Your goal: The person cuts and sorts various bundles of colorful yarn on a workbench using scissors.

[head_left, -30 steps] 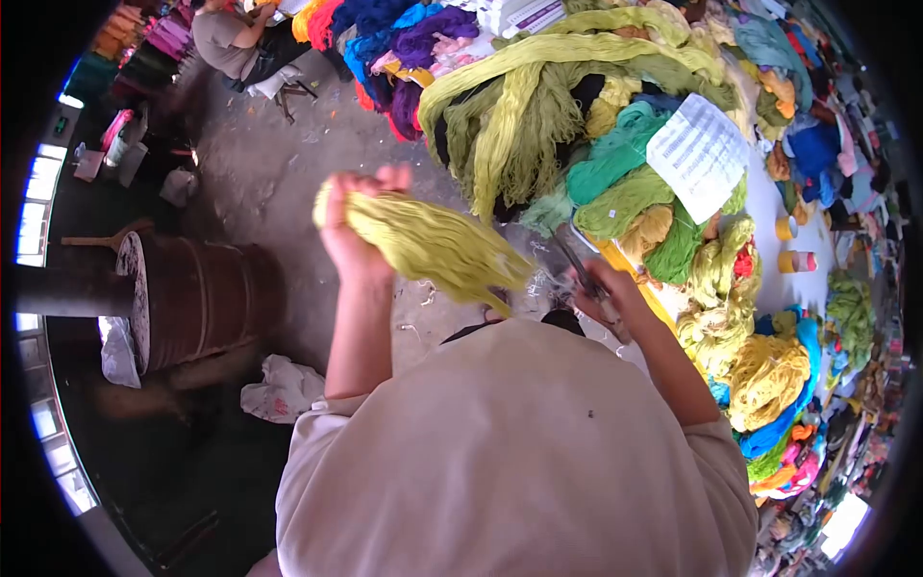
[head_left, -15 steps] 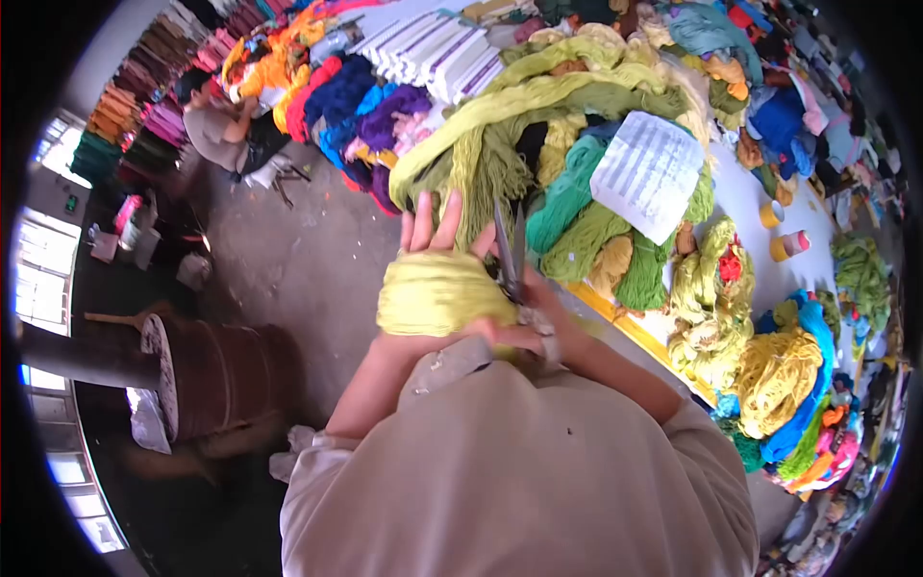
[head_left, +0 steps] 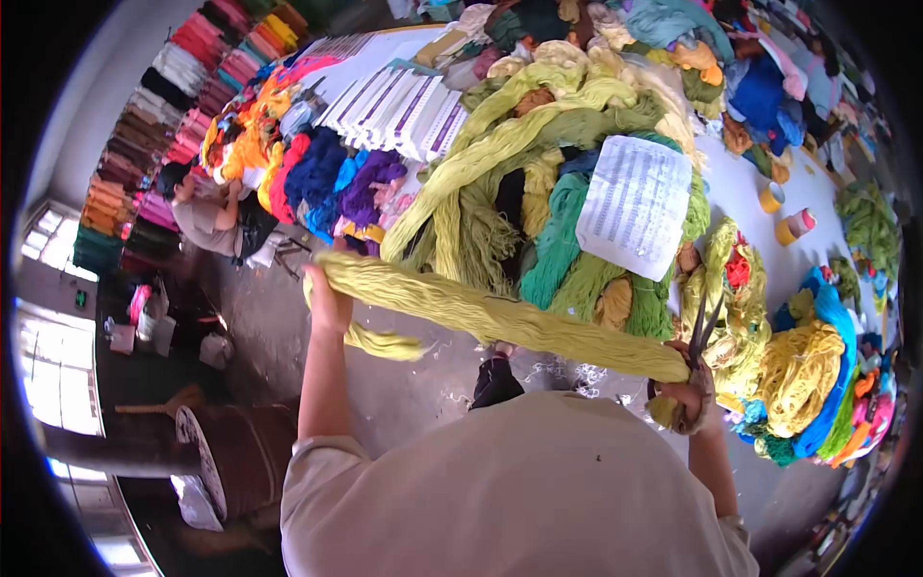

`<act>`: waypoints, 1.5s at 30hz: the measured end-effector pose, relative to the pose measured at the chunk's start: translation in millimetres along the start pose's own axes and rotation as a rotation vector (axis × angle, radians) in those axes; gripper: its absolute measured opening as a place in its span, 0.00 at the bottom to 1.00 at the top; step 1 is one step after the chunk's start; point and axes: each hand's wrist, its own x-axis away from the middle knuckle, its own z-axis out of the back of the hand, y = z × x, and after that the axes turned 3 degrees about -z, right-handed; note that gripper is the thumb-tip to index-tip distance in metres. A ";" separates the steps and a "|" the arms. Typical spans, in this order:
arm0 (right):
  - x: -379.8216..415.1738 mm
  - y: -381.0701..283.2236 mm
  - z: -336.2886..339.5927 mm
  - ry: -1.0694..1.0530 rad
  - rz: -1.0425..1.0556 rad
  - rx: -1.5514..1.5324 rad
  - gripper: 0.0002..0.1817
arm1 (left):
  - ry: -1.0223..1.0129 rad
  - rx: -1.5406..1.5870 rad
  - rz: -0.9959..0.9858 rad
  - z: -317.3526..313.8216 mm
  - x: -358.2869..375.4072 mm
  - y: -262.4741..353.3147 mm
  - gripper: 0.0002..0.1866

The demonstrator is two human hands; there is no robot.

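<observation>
A yellow-green yarn skein [head_left: 500, 313] is stretched out between my two hands, in front of my body. My left hand [head_left: 332, 303] grips its left end, and a short loose tail of the yarn hangs below that hand. At the other end, my right hand [head_left: 687, 399] is closed round the yarn and also holds a pair of scissors [head_left: 705, 332], with the blades pointing up. Beyond the skein, more olive and lime yarn hanks [head_left: 481, 226] drape over the table edge. A printed paper sheet [head_left: 635, 207] lies on green hanks to the right.
White striped cards [head_left: 399, 111] are stacked on the table among coloured yarn piles. Two thread cones [head_left: 794, 227] stand at the right. A rusty drum [head_left: 245, 457] with a pipe is at the lower left. A seated person [head_left: 202, 212] works farther back, near racks of hanks.
The yarn that was wrapped round my left hand is now pulled out long between both hands. My hands have moved wide apart, the left one leftward and the right one rightward with the scissors.
</observation>
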 end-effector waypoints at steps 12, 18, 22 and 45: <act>-89.3 76.4 -175.6 0.314 -0.146 -0.409 0.31 | -0.394 -0.131 0.175 -241.1 -373.1 93.9 0.37; -196.2 144.3 -216.0 0.344 0.119 0.457 0.38 | -0.417 -1.207 -0.237 -236.6 -440.5 -71.4 0.38; -218.8 159.5 -237.7 0.318 0.016 0.426 0.36 | -0.887 -1.230 -0.647 -219.2 -274.8 -147.0 0.23; -145.7 94.9 -238.1 0.838 0.203 -0.005 0.29 | -0.926 -1.143 -0.600 -327.0 -459.0 -193.4 0.10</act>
